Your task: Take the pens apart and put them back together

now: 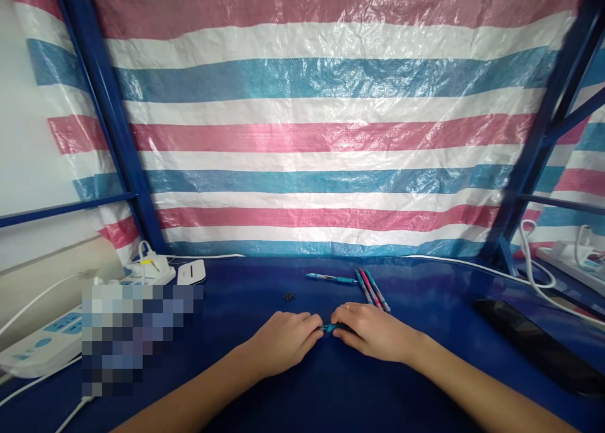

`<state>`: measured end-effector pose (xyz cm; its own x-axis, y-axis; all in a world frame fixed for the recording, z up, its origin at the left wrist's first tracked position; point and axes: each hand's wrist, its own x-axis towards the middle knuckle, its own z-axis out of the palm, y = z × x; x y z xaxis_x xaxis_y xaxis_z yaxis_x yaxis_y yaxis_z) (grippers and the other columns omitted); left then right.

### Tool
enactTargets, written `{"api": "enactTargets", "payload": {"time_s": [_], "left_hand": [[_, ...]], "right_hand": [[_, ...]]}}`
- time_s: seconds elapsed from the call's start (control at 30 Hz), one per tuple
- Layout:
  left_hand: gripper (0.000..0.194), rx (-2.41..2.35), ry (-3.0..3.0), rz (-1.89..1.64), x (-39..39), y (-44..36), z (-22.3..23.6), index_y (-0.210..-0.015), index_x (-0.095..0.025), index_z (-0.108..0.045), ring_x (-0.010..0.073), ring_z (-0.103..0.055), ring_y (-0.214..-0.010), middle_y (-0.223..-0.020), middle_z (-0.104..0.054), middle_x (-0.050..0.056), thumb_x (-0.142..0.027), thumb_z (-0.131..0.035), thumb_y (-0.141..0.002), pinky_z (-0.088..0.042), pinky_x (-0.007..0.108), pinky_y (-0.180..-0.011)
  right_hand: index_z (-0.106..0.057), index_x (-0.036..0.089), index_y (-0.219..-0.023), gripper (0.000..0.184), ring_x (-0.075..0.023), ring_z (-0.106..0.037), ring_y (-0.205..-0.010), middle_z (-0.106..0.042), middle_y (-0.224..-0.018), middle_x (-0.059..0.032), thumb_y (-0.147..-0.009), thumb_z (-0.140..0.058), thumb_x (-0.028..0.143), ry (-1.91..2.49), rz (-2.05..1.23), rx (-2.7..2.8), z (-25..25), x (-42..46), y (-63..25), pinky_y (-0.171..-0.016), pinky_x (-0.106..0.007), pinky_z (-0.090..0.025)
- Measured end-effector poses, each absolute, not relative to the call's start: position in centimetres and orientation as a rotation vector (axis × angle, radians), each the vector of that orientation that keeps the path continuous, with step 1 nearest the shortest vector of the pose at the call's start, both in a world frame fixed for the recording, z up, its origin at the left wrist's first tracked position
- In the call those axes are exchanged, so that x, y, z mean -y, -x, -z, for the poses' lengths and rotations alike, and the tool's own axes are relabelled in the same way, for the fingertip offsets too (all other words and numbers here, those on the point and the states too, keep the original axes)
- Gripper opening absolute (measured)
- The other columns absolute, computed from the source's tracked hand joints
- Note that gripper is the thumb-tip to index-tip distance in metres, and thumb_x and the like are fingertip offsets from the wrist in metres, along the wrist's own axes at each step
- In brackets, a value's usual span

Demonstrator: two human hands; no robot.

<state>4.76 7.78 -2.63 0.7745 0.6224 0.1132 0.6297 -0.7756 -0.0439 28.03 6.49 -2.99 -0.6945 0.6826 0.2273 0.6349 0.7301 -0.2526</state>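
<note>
My left hand (283,343) and my right hand (373,333) meet over the blue tabletop (302,389), both closed around a teal pen (336,327). Only its middle shows between my fingers; its ends are hidden. Just beyond my right fingertips, three slim patterned pens (371,288) lie fanned out, in blue and pink. A blue-and-white pen (331,279) lies sideways farther back. A small black part (288,297) sits beyond my left hand.
A white power strip (40,345) and white plugged-in adapters (151,269) stand at the left, partly behind a pixelated blur (137,338). A black flat slab (539,345) lies at the right. White cables (534,275) run along the back. A striped tarpaulin (307,124) on a blue metal frame (108,111) hangs behind.
</note>
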Motion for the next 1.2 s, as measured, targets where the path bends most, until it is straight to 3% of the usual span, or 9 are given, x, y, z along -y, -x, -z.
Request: {"api": "enactTargets", "payload": {"time_s": [0.23, 0.37, 0.47, 0.6, 0.77, 0.87, 1.03, 1.2], "left_hand": [[0.016, 1.003, 2.879, 0.163, -7.82, -4.67, 2.75, -0.096, -0.022, -0.056, 0.0192, -0.065, -0.07, -0.086, -0.066, -0.002, -0.027, -0.042, -0.102, -0.035, 0.027, -0.052], [0.016, 1.002, 2.881, 0.158, -7.82, -4.75, 2.67, -0.095, -0.022, -0.056, 0.019, -0.065, -0.069, -0.085, -0.066, -0.002, -0.027, -0.042, -0.102, -0.036, 0.027, -0.053], [0.017, 1.012, 2.883, 0.161, -7.8, -4.76, 2.53, -0.094, -0.021, -0.056, 0.0193, -0.065, -0.07, -0.085, -0.066, -0.001, -0.027, -0.042, -0.102, -0.037, 0.027, -0.054], [0.018, 1.008, 2.905, 0.175, -7.8, -4.72, 2.47, -0.095, -0.021, -0.056, 0.0196, -0.065, -0.07, -0.086, -0.066, 0.0, -0.027, -0.041, -0.102, -0.038, 0.026, -0.054], [0.017, 1.009, 2.896, 0.144, -7.75, -4.73, 2.45, -0.096, -0.021, -0.056, 0.0204, -0.066, -0.072, -0.087, -0.067, 0.0, -0.028, -0.041, -0.102, -0.038, 0.027, -0.054], [0.018, 1.017, 2.894, 0.139, -7.71, -4.77, 2.33, -0.096, -0.021, -0.056, 0.02, -0.066, -0.072, -0.087, -0.067, 0.0, -0.027, -0.04, -0.102, -0.038, 0.026, -0.055], [0.018, 1.022, 2.904, 0.131, -7.75, -4.81, 2.31, -0.097, -0.022, -0.056, 0.0193, -0.065, -0.071, -0.088, -0.067, 0.0, -0.028, -0.04, -0.102, -0.038, 0.026, -0.055], [0.018, 1.016, 2.9, 0.146, -7.84, -4.74, 2.46, -0.096, -0.021, -0.056, 0.02, -0.066, -0.072, -0.086, -0.066, 0.0, -0.028, -0.041, -0.102, -0.04, 0.026, -0.055]], "right_hand": [[-0.052, 0.021, -0.109, 0.021, -0.0213, -0.062, -0.089, -0.063, -0.099, -0.005, -0.091, -0.06, 0.025, 1.035, -0.246, 2.615, 3.09, -6.58, -27.99, -0.076, -0.03, -0.047], [-0.054, 0.02, -0.102, 0.007, -0.0207, -0.062, -0.086, -0.062, -0.093, -0.0045, -0.096, -0.051, 0.024, 1.045, -0.22, 2.629, 2.95, -6.53, -27.96, -0.075, -0.03, -0.047], [-0.055, 0.02, -0.106, 0.014, -0.0214, -0.062, -0.091, -0.063, -0.097, -0.0056, -0.1, -0.046, 0.028, 1.017, -0.233, 2.625, 2.95, -6.49, -27.99, -0.08, -0.032, -0.047], [-0.052, 0.021, -0.115, 0.023, -0.022, -0.062, -0.092, -0.063, -0.103, -0.0061, -0.094, -0.057, 0.029, 1.037, -0.262, 2.61, 3.04, -6.45, -28.09, -0.079, -0.032, -0.048], [-0.055, 0.02, -0.107, 0.012, -0.0217, -0.062, -0.089, -0.063, -0.096, -0.0056, -0.098, -0.049, 0.026, 1.035, -0.206, 2.639, 3.07, -6.57, -28.05, -0.078, -0.032, -0.047], [-0.056, 0.02, -0.109, 0.017, -0.0218, -0.062, -0.091, -0.063, -0.098, -0.0062, -0.1, -0.046, 0.03, 1.01, -0.205, 2.641, 3.06, -6.59, -27.99, -0.08, -0.032, -0.047], [-0.053, 0.02, -0.111, 0.019, -0.0218, -0.062, -0.09, -0.063, -0.099, -0.0058, -0.094, -0.058, 0.027, 1.053, -0.232, 2.624, 2.96, -6.44, -28.07, -0.077, -0.031, -0.048], [-0.056, 0.019, -0.105, 0.015, -0.0215, -0.063, -0.089, -0.063, -0.095, -0.006, -0.1, -0.046, 0.028, 1.04, -0.21, 2.642, 2.83, -6.45, -28.01, -0.079, -0.032, -0.047]]}}
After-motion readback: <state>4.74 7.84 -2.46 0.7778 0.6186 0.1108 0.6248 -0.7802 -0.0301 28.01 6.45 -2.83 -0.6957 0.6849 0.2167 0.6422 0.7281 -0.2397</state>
